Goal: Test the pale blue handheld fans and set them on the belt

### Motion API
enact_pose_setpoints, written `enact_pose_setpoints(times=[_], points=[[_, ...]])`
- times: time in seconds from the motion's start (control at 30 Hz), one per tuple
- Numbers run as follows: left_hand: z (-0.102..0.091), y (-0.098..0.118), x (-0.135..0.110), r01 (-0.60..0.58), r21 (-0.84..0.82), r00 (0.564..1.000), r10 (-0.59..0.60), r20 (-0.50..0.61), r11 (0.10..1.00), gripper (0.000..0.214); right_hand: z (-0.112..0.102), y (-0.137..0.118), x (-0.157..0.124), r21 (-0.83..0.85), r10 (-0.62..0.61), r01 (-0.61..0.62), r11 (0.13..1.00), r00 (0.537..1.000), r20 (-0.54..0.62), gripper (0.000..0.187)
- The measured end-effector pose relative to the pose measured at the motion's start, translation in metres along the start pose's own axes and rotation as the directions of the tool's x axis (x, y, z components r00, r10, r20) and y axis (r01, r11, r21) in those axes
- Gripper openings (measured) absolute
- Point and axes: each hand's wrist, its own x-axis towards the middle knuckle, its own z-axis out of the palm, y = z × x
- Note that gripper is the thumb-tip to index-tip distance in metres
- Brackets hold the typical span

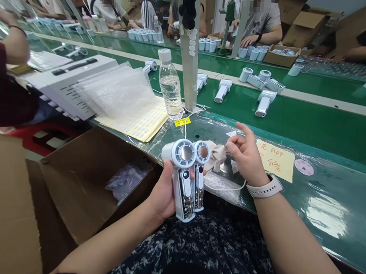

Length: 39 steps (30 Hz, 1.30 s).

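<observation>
My left hand (166, 190) grips two white handheld mini fans, their round heads up. One fan (183, 162) stands in front of the other (201, 164), and their clear handles show circuit boards inside. My right hand (246, 154) hovers over the plastic-covered bench with its fingers apart and index finger raised. A crumpled beige cloth (215, 155) lies right next to its fingertips. A white cable (226, 189) runs along the bench below, and a white watch band (264, 187) circles my right wrist.
A green conveyor bench (324, 194) holds several more fans beyond my hands. A water bottle (169, 85), a metal post (189, 57), bubble-wrap sheets (117, 91) and a sticker sheet (139, 123) stand ahead. An open cardboard box (84, 180) sits lower left. A co-worker's arm (6, 81) reaches in at left.
</observation>
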Motion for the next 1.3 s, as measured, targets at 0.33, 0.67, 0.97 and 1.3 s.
enact_pose_setpoints(times=[0.33, 0.67, 0.97, 1.3], points=[[0.013, 0.029, -0.026, -0.244, 0.379, 0.963, 0.178, 0.202, 0.893, 0.034, 0.028, -0.038, -0.064, 0.382, 0.057, -0.272, 0.883, 0.871, 0.488, 0.054], [-0.001, -0.004, 0.019, -0.152, 0.17, 0.984, 0.133, 0.118, 0.974, 0.044, 0.006, -0.028, -0.063, 0.343, 0.286, -0.323, 0.882, 0.946, 0.154, 0.039], [0.01, 0.0, 0.088, -0.237, 0.3, 0.958, 0.274, -0.087, 0.924, 0.042, 0.002, -0.053, -0.073, 0.509, 0.34, -0.28, 0.814, 0.94, -0.027, 0.029], [0.02, 0.058, 0.108, -0.481, 0.252, 0.877, 0.457, 0.148, 0.84, 0.04, -0.009, -0.071, -0.112, 0.495, 0.324, -0.232, 0.837, 0.94, -0.109, 0.029]])
